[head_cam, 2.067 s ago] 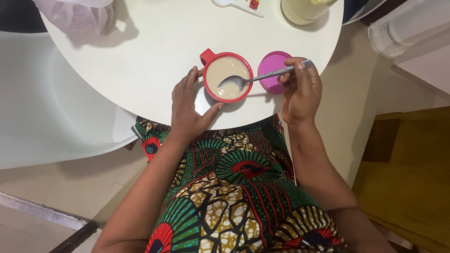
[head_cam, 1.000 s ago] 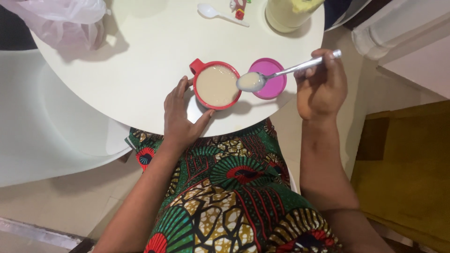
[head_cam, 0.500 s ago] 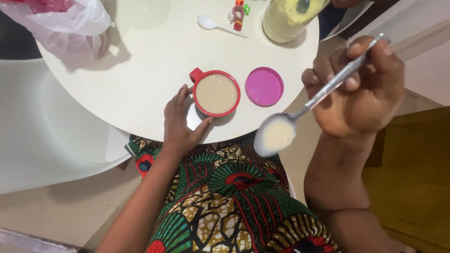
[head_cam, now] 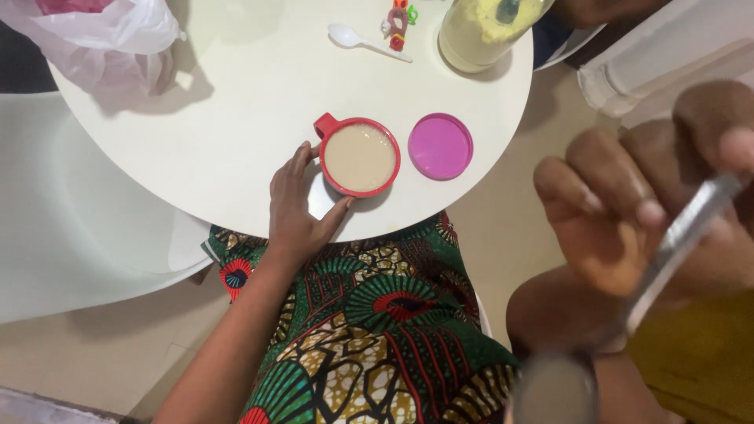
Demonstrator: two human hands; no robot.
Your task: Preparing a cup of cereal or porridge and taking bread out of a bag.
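A red cup [head_cam: 359, 156] full of pale beige porridge stands near the front edge of the round white table [head_cam: 236, 94]. My left hand [head_cam: 294, 206] rests on the table against the cup's left side, fingers spread around it. My right hand [head_cam: 652, 208] is raised very close to the camera, large and blurred, and is closed on the handle of a metal spoon [head_cam: 675, 239]. The spoon's bowl [head_cam: 554, 389] shows as a grey blur at the bottom edge. A round pink lid [head_cam: 441, 145] lies flat to the right of the cup.
At the table's far side lie a white plastic spoon [head_cam: 365, 39], a small colourful toy [head_cam: 398, 17] and a tall container of pale yellow-green stuff [head_cam: 483, 27]. A plastic bag [head_cam: 110, 39] sits at the far left. A white chair [head_cam: 71, 220] stands left of my patterned lap.
My right hand has lifted the filled spoon out of the cup, up and toward the camera, until it is blurred. My left hand has stayed by the cup.
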